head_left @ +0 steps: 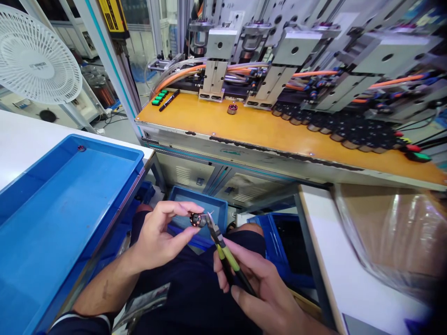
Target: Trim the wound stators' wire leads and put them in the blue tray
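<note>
- Wound core (195, 219), a small dark cylinder with copper-coloured windings, is held up in front of the person's body, above the lap and well apart from any counter.
- Left hand (159, 235) pinches it between the thumb and a fingertip at opposite sides; the windings face left, toward the palm, and the space between thumb and finger is rounded.
- Right hand (260, 279) is closed around the green-and-black handles of a pair of cutters (228, 257), with the thumb along the near side and the fingers around the far side.
- The cutters slant up and to the left, their tips just beside the core, at a thin wire end (211, 212); whether the blades meet is too small to tell.
- The two hands are apart, with the core and the cutter tips between them.
- Below the hands, a blue bin (223, 203) sits low in front of the machine cabinet.
- At left, a large blue tray (80, 200) rests on a white counter (21, 135), with one small wound part (81, 148) near its far corner.
- Ahead, an orange-topped counter (195, 114) carries another wound part (232, 109), a black marker (169, 100), green blocks (159, 97) and, toward the right, a cluster of dark cylindrical parts (335, 125).
</note>
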A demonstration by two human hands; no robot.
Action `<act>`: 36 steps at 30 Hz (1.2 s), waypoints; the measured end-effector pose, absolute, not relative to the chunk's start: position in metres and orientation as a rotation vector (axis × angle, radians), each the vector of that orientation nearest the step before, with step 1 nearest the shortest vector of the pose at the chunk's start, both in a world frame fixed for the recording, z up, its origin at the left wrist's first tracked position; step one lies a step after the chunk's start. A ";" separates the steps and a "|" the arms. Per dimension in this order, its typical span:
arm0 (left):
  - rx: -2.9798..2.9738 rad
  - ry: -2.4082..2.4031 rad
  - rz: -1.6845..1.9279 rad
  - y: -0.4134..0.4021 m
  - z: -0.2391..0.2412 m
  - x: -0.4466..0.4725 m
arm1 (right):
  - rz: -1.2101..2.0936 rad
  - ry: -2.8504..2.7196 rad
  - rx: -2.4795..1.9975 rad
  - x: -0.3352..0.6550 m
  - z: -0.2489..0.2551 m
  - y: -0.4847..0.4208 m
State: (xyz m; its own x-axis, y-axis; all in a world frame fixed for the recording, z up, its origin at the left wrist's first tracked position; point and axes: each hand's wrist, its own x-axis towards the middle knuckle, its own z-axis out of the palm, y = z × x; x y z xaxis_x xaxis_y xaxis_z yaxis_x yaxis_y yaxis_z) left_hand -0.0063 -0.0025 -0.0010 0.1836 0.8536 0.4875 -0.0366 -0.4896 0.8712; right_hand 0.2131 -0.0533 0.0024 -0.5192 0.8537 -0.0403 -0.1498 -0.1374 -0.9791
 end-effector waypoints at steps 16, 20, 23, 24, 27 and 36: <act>1.067 0.717 1.314 0.010 -0.009 -0.002 | 1.524 -1.627 -1.179 0.220 0.010 -0.039; 0.765 0.642 1.212 0.017 -0.012 0.000 | 0.912 -1.933 -1.298 0.245 0.024 -0.016; 0.699 0.676 1.161 0.016 -0.012 0.002 | 0.284 -1.910 -1.594 0.270 0.056 0.026; 0.697 0.696 1.146 0.016 -0.011 0.002 | 0.125 -1.908 -1.745 0.276 0.067 0.044; 0.732 0.782 1.120 0.013 -0.011 0.004 | -0.143 -1.977 -2.073 0.288 0.095 0.099; 0.588 1.019 1.095 -0.024 0.003 -0.029 | -0.205 -2.108 -2.138 0.268 0.100 0.191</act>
State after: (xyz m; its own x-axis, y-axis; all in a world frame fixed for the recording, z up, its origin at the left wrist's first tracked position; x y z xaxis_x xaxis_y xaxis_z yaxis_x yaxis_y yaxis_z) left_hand -0.0289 -0.0238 0.0034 0.1023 0.9212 -0.3753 -0.4402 0.3802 0.8134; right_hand 0.2682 0.1915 0.0995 0.0137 0.9819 0.1887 0.9999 -0.0142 0.0013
